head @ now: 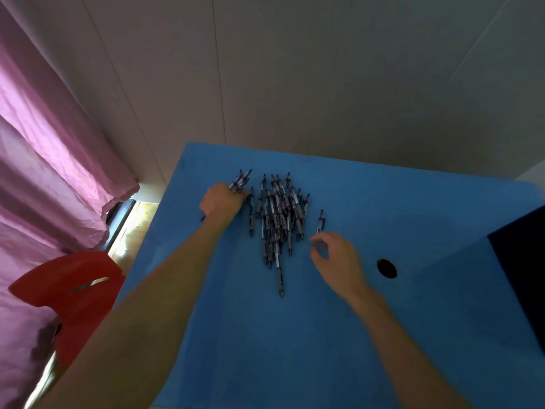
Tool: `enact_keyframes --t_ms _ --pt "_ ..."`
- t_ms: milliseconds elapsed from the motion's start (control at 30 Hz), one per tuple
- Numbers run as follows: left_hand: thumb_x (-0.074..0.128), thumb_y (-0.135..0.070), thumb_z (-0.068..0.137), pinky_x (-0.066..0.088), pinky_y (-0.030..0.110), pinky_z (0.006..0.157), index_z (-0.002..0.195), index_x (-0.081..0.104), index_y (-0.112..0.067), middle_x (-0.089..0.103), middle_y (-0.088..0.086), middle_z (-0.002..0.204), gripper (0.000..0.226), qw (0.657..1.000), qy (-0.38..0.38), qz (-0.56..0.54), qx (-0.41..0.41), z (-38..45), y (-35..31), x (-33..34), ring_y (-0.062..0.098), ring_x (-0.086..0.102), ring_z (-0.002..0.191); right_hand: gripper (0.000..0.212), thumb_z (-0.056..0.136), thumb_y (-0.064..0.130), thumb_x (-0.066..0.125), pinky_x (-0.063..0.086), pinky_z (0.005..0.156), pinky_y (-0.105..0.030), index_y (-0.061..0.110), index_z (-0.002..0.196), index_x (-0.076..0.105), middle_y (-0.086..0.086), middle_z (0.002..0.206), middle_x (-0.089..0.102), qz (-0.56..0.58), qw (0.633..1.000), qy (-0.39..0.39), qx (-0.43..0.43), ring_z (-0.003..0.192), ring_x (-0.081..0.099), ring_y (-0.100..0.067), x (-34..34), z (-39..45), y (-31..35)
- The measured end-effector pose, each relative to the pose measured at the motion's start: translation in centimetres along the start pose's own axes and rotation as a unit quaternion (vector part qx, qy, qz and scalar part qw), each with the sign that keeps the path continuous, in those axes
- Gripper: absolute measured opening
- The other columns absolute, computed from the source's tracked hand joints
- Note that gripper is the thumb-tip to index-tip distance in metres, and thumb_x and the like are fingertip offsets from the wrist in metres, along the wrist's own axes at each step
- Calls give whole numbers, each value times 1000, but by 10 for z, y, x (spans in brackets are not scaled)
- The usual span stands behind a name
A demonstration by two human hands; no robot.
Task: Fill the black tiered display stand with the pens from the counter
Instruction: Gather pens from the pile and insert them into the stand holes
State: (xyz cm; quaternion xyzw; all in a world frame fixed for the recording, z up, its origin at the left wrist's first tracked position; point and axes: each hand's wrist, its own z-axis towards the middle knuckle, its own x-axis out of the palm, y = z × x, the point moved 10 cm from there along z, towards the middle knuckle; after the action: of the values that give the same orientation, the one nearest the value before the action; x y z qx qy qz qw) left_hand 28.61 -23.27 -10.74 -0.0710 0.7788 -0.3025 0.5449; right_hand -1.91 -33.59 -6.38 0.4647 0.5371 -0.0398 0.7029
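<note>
A pile of dark pens with grey grips (277, 219) lies in the middle of the blue counter (295, 335). My left hand (219, 203) grips a bundle of several pens (240, 180) just left of the pile, their ends fanning out past my fingers. My right hand (336, 258) is at the pile's right side, thumb and fingertips pinching the lower end of a single pen (320, 221) that lies apart from the rest. A black object (522, 261) at the right edge is cut off; I cannot tell whether it is the display stand.
A round dark hole (387, 268) is in the counter right of my right hand. A red plastic stool (70, 293) stands left of the counter beside a pink curtain (44, 143). A grey wall rises behind the counter.
</note>
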Motion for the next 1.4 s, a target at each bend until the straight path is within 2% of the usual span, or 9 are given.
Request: enact_keyframes --t_ms 233,367,533,633,933,1067,1167,1267,1400 --pt "69 -40 86 37 27 50 73 49 -13 52 4 71 35 999 24 18 12 -12 5 -7 23 54 66 23 97 20 61 51 92 -30 20 119 66 4 117 64 -4 1000 8 11 100 60 -12 3 5 2" --pt "60 -26 89 25 26 47 62 38 -12 41 2 60 37 999 -2 -36 24 -32 9 -15 17 38 54 23 97 20 60 50 92 -29 19 119 66 4 118 63 -8 1000 13 10 100 60 -12 6 10 9" --pt "58 -42 98 32 31 51 83 54 -9 50 6 74 36 999 37 -19 26 -46 12 2 24 49 69 22 96 19 61 50 91 -28 18 117 67 3 119 65 -8 1000 11 -8 99 60 -10 9 11 22" --pt "64 -54 92 30 30 46 72 43 -13 49 5 70 50 999 39 22 22 -50 12 7 18 45 59 21 96 19 61 49 87 -24 19 117 67 4 116 65 -12 1000 9 -13 92 56 -6 10 10 25" --pt "72 -39 79 40 26 51 71 49 -11 51 2 64 36 1000 -8 5 26 -55 12 -12 20 50 57 22 96 19 61 47 87 -22 20 118 67 5 117 64 -10 1000 12 -12 88 54 -3 14 5 24" --pt "62 -33 84 39 31 53 75 51 -15 53 -1 63 23 985 -73 -144 63 -75 18 -33 18 49 57 22 96 18 62 48 94 -26 19 117 67 4 117 65 -2 1000 8 -23 105 60 -11 17 9 34" --pt "63 -19 85 33 28 51 71 42 -20 42 -6 58 26 943 -127 -293 95 -94 20 -57 9 35 52 24 96 18 62 51 94 -32 19 119 66 2 116 65 -7 999 5 -43 99 62 -13 21 13 54" --pt "64 -17 89 34 26 51 74 42 -17 40 -10 57 26 909 -175 -364 99 -110 25 -73 7 35 53 24 97 20 60 55 88 -36 19 120 66 2 115 65 -23 997 -11 -68 89 64 -13 24 16 74" --pt "66 -23 91 37 27 55 73 41 -20 41 -14 56 31 895 -190 -392 101 -120 36 -74 7 36 56 24 98 19 58 54 87 -36 17 120 66 0 115 64 -33 995 -28 -92 96 63 -16 34 16 92"
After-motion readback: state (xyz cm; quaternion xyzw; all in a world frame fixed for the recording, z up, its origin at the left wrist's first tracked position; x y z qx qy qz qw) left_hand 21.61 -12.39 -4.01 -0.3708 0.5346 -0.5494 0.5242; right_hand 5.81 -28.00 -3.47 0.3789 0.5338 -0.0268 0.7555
